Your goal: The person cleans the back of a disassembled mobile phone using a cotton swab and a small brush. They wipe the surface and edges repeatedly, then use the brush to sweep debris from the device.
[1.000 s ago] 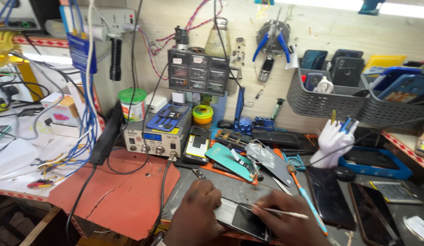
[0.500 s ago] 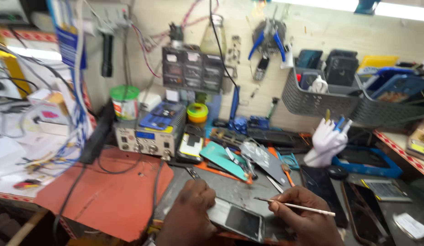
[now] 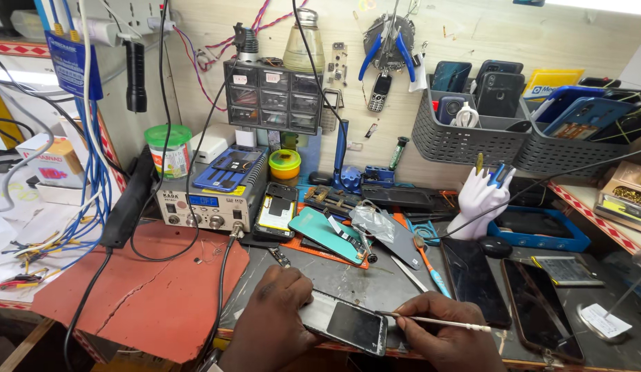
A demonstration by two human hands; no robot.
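The left hand [image 3: 275,320] grips the phone [image 3: 344,322] flat on the surface [image 3: 348,279], keeping it steady; the right hand [image 3: 444,331], at 3 o'clock, pinches a thin tool [image 3: 434,320] touching its edge.

Both hands sit low at the near edge, close together. The left hand [image 3: 275,313] lies palm down, fingers curled in a loose clamp. The right hand [image 3: 437,331] is closed in a pen-like pinch, knuckles up.
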